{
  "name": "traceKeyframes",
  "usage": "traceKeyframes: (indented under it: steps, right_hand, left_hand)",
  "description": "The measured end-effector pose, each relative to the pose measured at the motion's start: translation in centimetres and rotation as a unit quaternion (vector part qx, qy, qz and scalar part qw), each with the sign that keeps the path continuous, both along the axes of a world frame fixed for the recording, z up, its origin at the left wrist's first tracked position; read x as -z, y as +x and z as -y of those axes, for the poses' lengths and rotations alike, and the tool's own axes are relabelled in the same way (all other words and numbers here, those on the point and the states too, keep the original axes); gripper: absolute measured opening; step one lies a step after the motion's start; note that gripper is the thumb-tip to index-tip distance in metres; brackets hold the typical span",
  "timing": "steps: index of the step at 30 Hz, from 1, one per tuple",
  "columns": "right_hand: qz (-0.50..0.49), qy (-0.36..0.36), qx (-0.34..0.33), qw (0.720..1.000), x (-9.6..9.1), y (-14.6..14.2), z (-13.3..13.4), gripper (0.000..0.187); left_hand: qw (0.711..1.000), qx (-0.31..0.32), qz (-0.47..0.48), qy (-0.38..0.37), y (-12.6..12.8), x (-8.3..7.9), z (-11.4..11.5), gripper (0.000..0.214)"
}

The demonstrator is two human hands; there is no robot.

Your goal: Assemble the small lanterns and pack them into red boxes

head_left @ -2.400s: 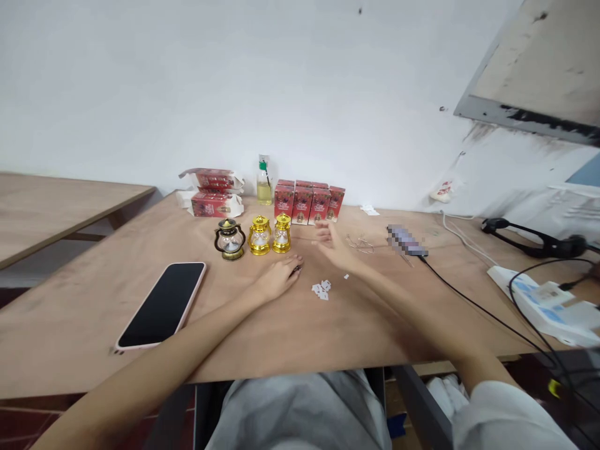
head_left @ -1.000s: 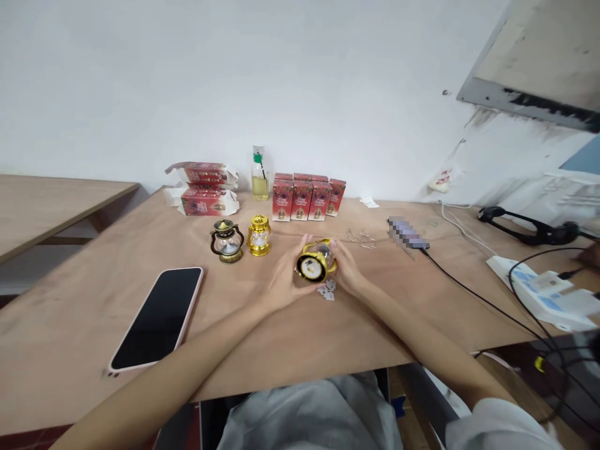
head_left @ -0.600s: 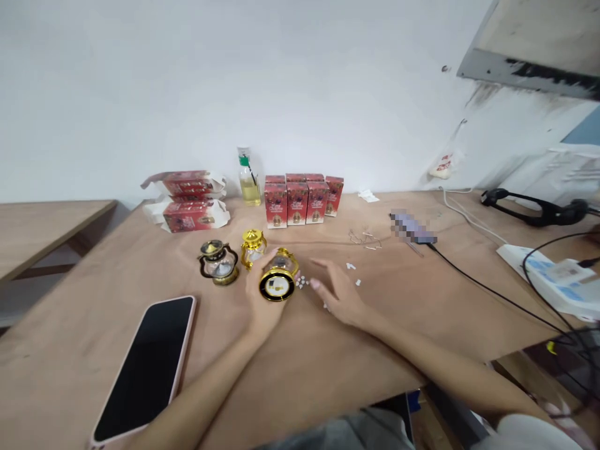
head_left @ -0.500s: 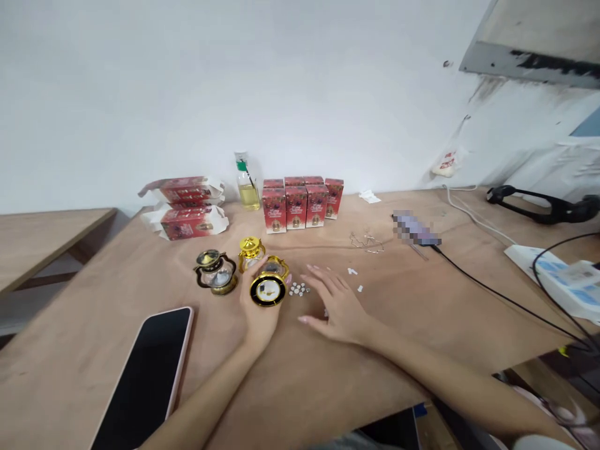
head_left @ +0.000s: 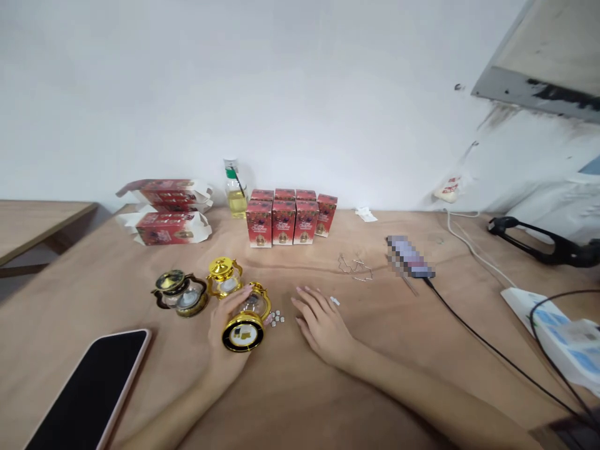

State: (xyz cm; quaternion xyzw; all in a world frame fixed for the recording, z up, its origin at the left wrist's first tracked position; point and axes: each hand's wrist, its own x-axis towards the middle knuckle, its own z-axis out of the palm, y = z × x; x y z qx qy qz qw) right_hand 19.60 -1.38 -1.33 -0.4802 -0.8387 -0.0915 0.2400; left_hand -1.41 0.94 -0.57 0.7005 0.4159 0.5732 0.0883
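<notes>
My left hand (head_left: 224, 340) is wrapped round a gold lantern (head_left: 244, 334), tipped so its round base with a black ring and white centre faces me. Several small silvery button cells or discs (head_left: 277, 317) lie just right of that lantern. My right hand (head_left: 323, 328) rests on the table with fingers stretched out, holding nothing that I can see; what lies under the palm is hidden. Beyond the held lantern stands a second gold lantern (head_left: 225, 278). Left of it is a black-and-bronze lantern (head_left: 182, 294).
Small red boxes (head_left: 284, 226) stand in rows by the wall, beside a bottle of yellow liquid (head_left: 237, 199). Opened red boxes (head_left: 169, 226) lie left. Thin metal wires (head_left: 355, 269), a cabled phone (head_left: 410, 256) and a power strip (head_left: 553, 331) are right. A dark-screened phone (head_left: 94, 387) lies front left.
The camera view has shifted, so the objects appear lower and mostly further left. My right hand has flattened onto the table and sits further from the lantern. My left hand still holds the gold lantern.
</notes>
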Motion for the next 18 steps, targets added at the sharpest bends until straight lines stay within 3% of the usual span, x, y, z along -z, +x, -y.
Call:
traceKeyframes:
  steps: [6,10,18]
  right_hand:
    - [0.026,0.103,-0.108,0.989,0.0,-1.4,-0.3,0.037]
    - [0.080,0.086,-0.146,0.982,0.0,-3.7,-0.1,0.035]
    - [0.172,0.020,-0.092,0.981,0.0,-4.5,-0.3,0.027]
  left_hand:
    - [1.000,0.008,-0.004,0.002,-0.2,0.0,-0.5,0.044]
    - [0.999,0.024,-0.019,0.024,0.0,-0.3,-0.2,0.040]
    - [0.994,-0.020,-0.080,0.068,0.4,-0.3,-0.4,0.035]
